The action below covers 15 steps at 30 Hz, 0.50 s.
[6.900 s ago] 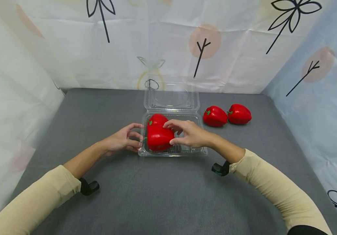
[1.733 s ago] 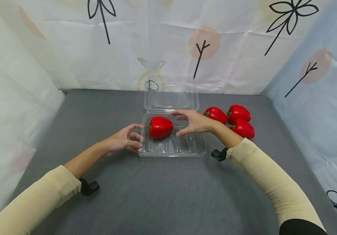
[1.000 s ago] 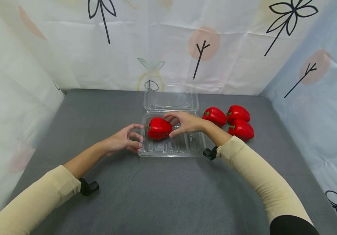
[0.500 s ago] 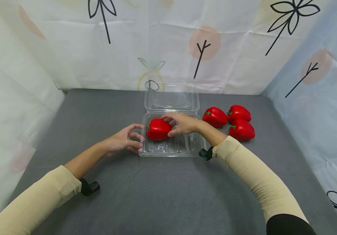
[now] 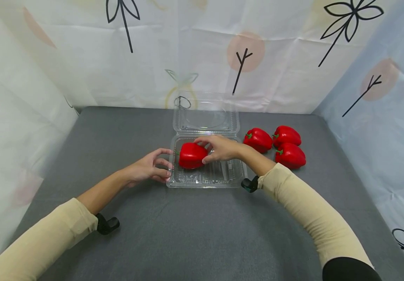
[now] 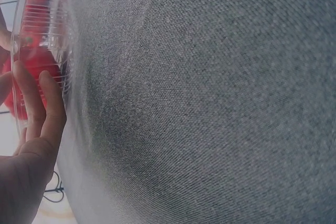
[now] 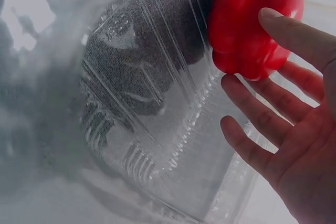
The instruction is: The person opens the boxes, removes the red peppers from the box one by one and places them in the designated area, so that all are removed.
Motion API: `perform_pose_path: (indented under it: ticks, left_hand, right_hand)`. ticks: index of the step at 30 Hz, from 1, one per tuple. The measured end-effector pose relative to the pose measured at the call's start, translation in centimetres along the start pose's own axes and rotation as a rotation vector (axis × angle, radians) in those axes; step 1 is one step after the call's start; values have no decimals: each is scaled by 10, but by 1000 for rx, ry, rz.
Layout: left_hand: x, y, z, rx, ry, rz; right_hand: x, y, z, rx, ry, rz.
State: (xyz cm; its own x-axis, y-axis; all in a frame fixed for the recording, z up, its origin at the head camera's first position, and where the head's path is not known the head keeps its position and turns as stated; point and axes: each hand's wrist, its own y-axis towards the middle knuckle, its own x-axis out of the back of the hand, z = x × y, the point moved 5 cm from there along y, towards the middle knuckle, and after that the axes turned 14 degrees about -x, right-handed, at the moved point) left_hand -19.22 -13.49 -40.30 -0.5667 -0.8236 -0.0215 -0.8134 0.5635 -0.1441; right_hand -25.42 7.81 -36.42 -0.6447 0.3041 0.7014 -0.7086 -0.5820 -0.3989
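A red bell pepper (image 5: 192, 155) with a green stem is at the left part of a clear plastic clamshell container (image 5: 223, 183). My right hand (image 5: 219, 148) holds this pepper from its right side; the right wrist view shows the thumb (image 7: 294, 32) across it and fingers under its blunt end. My left hand (image 5: 151, 166) grips the container's left rim, with fingertips (image 6: 46, 77) against the outer wall in the left wrist view. The hinged lid (image 5: 205, 119) stands raised at the back.
On the grey table (image 5: 202, 234), right of the container, lie three more red bell peppers: one near the hinge (image 5: 258, 140), one behind (image 5: 286, 136) and one in front (image 5: 290, 155). White printed cloth (image 5: 279, 58) walls the table at the back and sides.
One of two peppers in the container has moved out to the right, beside the others. My right hand has come back and taken hold of the remaining one, shifting it slightly right. The left hand stays.
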Motion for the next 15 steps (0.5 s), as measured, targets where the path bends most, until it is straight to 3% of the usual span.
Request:
perform_pose_path:
  ticks: [15]
  left_hand:
    - [-1,-2,-1,-16,7,13]
  right_hand:
    - [11,-31,8,78,-47,-65]
